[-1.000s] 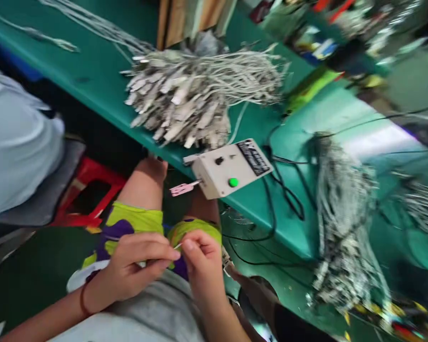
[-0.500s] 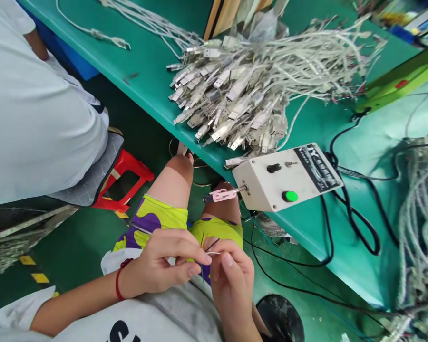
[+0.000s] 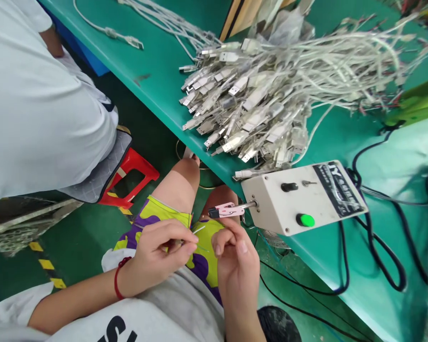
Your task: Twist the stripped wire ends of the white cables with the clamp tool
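My left hand (image 3: pixel 160 254) pinches the end of a thin cable (image 3: pixel 199 230) over my lap, its fine wires sticking out toward the right. My right hand (image 3: pixel 235 259) is beside it, fingers curled by those wire ends, just below a pink clip (image 3: pixel 225 210). The clip sticks out from a beige control box (image 3: pixel 299 199) with a green button (image 3: pixel 305 220), which sits at the edge of the green table (image 3: pixel 157 66). A large pile of pale USB cables (image 3: pixel 267 95) lies on the table behind the box.
Another person in a white shirt (image 3: pixel 32 99) sits at the left on a grey cushion over a red stool (image 3: pixel 128 178). Black cords (image 3: pixel 364 256) trail from the box over the table edge. More loose cables (image 3: pixel 146 19) lie at the far left.
The view has swung left and steadied. My hands stay together over my lap and have moved closer under the pink clip; the cable's wire ends now point toward it.
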Demonstrator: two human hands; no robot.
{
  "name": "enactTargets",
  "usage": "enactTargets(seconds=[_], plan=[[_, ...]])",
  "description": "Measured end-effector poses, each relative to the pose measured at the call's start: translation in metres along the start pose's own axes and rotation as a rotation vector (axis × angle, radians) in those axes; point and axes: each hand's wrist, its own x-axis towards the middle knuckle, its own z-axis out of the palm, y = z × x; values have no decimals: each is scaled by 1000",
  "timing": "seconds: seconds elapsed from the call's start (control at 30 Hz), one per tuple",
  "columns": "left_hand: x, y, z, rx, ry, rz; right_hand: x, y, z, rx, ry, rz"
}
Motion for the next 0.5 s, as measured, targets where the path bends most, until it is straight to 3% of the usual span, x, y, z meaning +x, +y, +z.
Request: enactTargets(seconds=[0.3, 0.5], plan=[[11, 0, 9, 92, 187, -42, 31, -22, 15, 120, -24, 168], [15, -3, 12, 84, 199, -43, 43, -17, 21, 203, 21, 160]])
